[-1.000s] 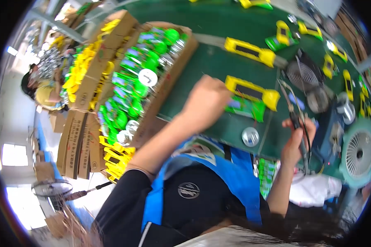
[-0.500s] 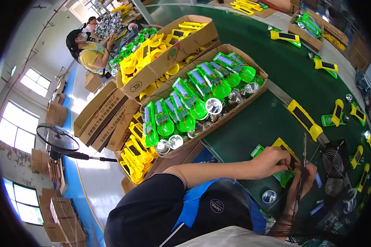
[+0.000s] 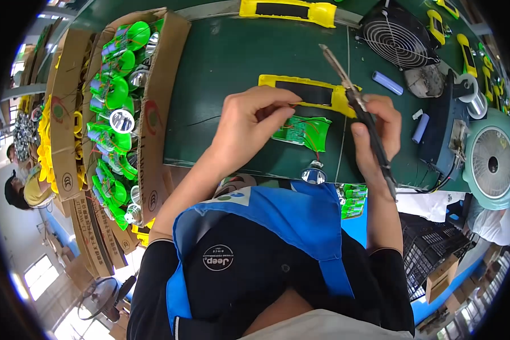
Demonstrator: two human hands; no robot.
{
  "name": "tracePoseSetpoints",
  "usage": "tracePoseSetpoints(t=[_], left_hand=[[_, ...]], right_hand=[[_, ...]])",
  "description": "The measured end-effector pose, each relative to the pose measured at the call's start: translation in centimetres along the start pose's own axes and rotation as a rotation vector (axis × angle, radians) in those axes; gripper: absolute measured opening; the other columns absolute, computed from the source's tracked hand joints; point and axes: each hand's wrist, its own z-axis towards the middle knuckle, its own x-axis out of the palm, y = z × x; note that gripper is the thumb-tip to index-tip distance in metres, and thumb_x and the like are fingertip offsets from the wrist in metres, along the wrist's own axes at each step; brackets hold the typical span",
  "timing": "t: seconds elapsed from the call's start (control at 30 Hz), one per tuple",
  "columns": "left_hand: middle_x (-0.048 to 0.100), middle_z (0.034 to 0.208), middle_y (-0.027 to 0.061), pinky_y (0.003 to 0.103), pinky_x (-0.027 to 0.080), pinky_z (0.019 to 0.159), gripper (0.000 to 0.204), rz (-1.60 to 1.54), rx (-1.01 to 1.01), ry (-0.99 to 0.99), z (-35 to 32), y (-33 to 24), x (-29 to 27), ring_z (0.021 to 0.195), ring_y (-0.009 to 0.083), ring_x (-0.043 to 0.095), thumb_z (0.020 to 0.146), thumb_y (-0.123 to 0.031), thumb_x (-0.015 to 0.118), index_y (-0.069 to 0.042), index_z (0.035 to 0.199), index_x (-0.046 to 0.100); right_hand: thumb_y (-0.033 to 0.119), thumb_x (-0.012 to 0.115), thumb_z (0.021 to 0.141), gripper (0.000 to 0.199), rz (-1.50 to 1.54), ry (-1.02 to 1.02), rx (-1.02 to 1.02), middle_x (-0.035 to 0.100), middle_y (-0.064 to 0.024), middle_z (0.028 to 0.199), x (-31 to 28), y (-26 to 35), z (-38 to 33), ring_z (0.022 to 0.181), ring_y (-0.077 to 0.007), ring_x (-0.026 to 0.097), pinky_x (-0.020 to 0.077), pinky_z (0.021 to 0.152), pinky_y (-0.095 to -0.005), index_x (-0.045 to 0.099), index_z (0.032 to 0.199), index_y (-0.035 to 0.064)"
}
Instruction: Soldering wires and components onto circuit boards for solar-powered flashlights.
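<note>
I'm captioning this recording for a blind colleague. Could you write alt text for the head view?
Seen from above, a person's left hand pinches thin wires at a green part on a dark green workbench, while the right hand holds a soldering iron in a closed grip. A cardboard box of green parts sits to the left.

- Left hand (image 3: 246, 127): fingertips curl over the near end of the green circuit part (image 3: 305, 131); what they pinch is hidden.
- Thin wires on that part: too fine to trace to their ends.
- Soldering iron (image 3: 361, 116): lower handle covered by the right hand (image 3: 374, 136); its tip is small and slightly blurred.
- Silver reflector (image 3: 313, 173) at the table edge: partly hidden behind the blue apron (image 3: 289, 212).
- Cardboard box (image 3: 153, 113) of green parts: far contents blur toward the rim.
</note>
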Motion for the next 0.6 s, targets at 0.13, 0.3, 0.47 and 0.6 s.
tracePoseSetpoints(t=[0.13,0.3,0.47,0.6], left_hand=[[0.065,0.078,0.0001,0.019,0.037,0.056,0.014,0.099,-0.129,-0.072,-0.8,-1.1,-0.4,0.063,0.0032,0.048,0.08,0.004,0.071,0.0,0.093,0.069],[0.064,0.082,0.0059,0.026,0.044,0.058,0.011,0.157,-0.024,-0.009,-2.2,-0.7,-0.3,0.065,0.0124,0.055,0.08,0.003,0.069,0.0,0.088,0.064],[0.061,0.094,0.0083,0.033,0.049,0.072,0.016,0.449,0.354,0.025,-2.6,-0.3,0.1,0.083,0.0248,0.06,0.076,0.007,0.068,-0.002,0.087,0.062],[0.059,0.095,0.0099,0.038,0.048,0.077,0.013,0.514,0.209,0.082,-2.1,-0.8,0.3,0.088,0.0303,0.059,0.073,0.003,0.068,-0.001,0.082,0.059]], right_hand=[[0.016,0.074,0.084,0.034,0.202,-0.08,0.174,0.059,-0.0146,0.095,-2.2,2.9,-1.4,0.083,-0.0207,0.06,0.0475,0.081,-0.0335,0.05,0.103,0.0009],[0.023,0.06,0.091,0.025,0.379,-0.111,0.554,0.062,-0.0092,0.075,-1.8,3.7,-5.4,0.074,-0.0138,0.06,0.0473,0.088,-0.0362,0.049,0.098,0.0028],[0.018,0.059,0.088,0.019,0.342,-0.156,0.561,0.064,-0.0072,0.072,-1.5,3.6,-6.5,0.068,-0.0139,0.063,0.0287,0.112,-0.0507,0.05,0.096,0.0034],[0.012,0.062,0.086,0.017,0.249,-0.091,0.538,0.064,-0.0051,0.075,-1.2,4.2,-6.4,0.069,-0.0152,0.068,0.0233,0.115,-0.0522,0.053,0.096,0.002]])
